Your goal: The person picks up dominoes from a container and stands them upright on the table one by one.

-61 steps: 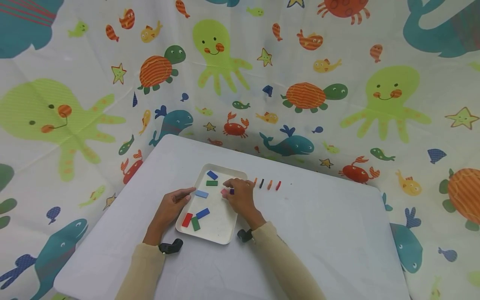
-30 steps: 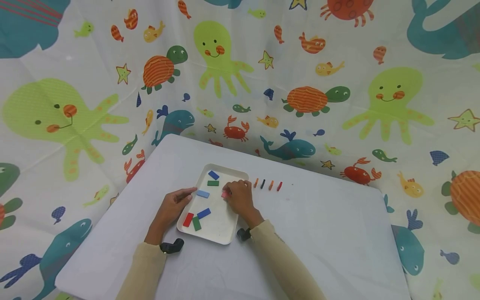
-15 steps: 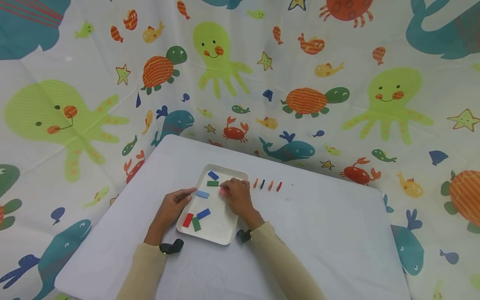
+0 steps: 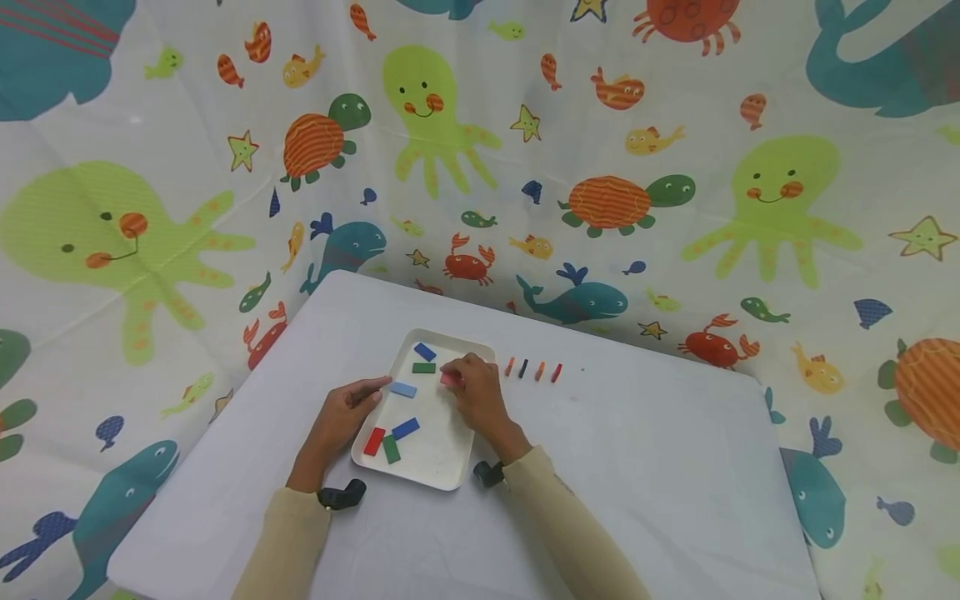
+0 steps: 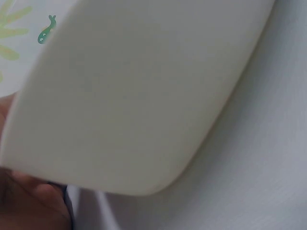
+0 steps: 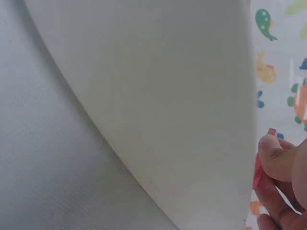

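Observation:
My right hand (image 4: pixel 480 394) is over the right side of a white tray (image 4: pixel 431 477) and pinches a small pinkish-red block (image 4: pixel 452 379) between thumb and fingers. In the right wrist view the same pinkish-red block (image 6: pixel 258 171) sticks out on both sides of the thumb. My left hand (image 4: pixel 343 417) rests at the tray's left rim, index finger reaching forward, fingertips right at the edge. Flat rectangular blocks lie in the tray: a light blue block (image 4: pixel 403 390) near the left fingertips, a green block (image 4: pixel 423 367) and a blue block (image 4: pixel 425 352) farther back.
At the tray's near left lie a red block (image 4: pixel 374 442), a green block (image 4: pixel 392 449) and a blue block (image 4: pixel 406 428). Right of the tray, several thin sticks stand in a row, including a red stick (image 4: pixel 557 372). A sea-animal curtain (image 4: pixel 510 125) hangs behind the white table (image 4: pixel 637 467).
My right hand and the pinkish-red block shift slightly toward the tray's far side. A dark purple piece seen by those fingers two seconds ago is out of sight. The left hand stays put.

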`<state>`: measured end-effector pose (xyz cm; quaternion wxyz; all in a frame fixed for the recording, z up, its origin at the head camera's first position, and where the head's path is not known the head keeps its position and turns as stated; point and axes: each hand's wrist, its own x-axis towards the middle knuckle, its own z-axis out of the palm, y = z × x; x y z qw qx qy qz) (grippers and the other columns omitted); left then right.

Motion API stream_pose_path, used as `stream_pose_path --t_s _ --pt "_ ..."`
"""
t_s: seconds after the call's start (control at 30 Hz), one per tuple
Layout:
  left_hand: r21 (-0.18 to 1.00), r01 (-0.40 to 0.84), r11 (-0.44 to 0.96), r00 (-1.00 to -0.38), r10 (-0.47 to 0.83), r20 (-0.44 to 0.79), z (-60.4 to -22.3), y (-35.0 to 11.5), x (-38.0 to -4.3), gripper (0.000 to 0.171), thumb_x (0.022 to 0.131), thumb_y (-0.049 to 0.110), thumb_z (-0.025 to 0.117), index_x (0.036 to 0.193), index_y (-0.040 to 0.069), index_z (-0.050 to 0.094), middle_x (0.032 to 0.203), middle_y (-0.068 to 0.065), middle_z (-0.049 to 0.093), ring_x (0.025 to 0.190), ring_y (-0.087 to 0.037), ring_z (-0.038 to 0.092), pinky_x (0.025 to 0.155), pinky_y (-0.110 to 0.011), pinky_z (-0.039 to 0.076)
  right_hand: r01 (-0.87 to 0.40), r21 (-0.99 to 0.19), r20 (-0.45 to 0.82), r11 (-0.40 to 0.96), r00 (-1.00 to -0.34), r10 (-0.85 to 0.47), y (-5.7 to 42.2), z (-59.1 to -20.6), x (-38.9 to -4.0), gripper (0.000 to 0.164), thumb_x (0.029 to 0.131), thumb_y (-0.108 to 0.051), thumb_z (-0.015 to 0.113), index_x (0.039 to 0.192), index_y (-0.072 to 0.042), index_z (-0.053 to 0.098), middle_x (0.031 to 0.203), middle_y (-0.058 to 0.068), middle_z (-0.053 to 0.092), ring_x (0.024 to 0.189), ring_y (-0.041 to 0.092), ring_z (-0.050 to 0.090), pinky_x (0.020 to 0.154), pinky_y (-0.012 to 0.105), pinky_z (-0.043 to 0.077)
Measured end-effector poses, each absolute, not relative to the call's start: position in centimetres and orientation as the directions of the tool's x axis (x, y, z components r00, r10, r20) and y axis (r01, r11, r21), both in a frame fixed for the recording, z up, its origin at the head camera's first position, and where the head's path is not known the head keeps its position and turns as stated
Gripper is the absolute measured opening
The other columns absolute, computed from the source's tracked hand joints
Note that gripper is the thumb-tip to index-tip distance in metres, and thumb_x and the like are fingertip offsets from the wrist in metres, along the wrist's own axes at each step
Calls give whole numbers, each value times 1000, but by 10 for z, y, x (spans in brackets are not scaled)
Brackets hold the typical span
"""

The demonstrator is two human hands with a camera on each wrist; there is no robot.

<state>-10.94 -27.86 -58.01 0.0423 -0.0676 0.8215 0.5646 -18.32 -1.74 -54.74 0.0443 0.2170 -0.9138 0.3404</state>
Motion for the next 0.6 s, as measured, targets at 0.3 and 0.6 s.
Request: stream_pose_path --t_s 0.3,0.6 --pt "920 -156 359 -988 -54 -146 -582 -280 -111 43 108 34 63 150 21 63 161 -8 56 151 -34 51 117 -43 47 -392 -648 224 653 -917 -329 -13 -542 -182 29 96 -11 79 124 -15 73 115 3 72 107 19 67 106 42 51" --pt "922 -163 353 -987 -57 -152 -587 -280 -113 42 108 35 63 149 24 64 161 -5 56 151 -32 52 115 -40 49 -348 -716 246 605 -937 -248 -6 -544 -181 28 98 -10 77 124 -16 71 117 1 72 109 16 72 106 34 59"
